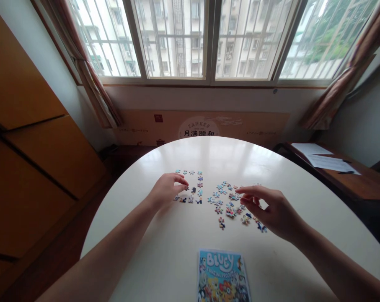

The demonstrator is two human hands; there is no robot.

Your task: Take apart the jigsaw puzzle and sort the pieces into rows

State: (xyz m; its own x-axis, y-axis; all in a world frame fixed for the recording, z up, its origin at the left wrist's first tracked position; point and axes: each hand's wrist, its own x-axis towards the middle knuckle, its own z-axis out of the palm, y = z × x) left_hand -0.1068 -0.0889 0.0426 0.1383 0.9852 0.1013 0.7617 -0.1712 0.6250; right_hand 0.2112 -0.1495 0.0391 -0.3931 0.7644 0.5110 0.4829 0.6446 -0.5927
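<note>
My left hand [169,188] is over rows of spaced puzzle pieces [200,178] on the white table. Its thumb and fingertips are pinched at a small dark puzzle piece [187,188], mostly hidden by the fingers. The hand also covers the left side of these rows. My right hand [268,207] hovers at the right edge of a loose heap of puzzle pieces [230,211], its thumb and index finger apart, with nothing visible between them. Closer to me lies a picture sheet [223,274] lettered "BLUEY", cut off by the bottom of the view.
The round white table [158,256] has its curved far edge below a barred window [177,42]. At the right, papers [328,161] lie on a brown desk [365,180]. An orange-brown cabinet [29,167] stands at the left.
</note>
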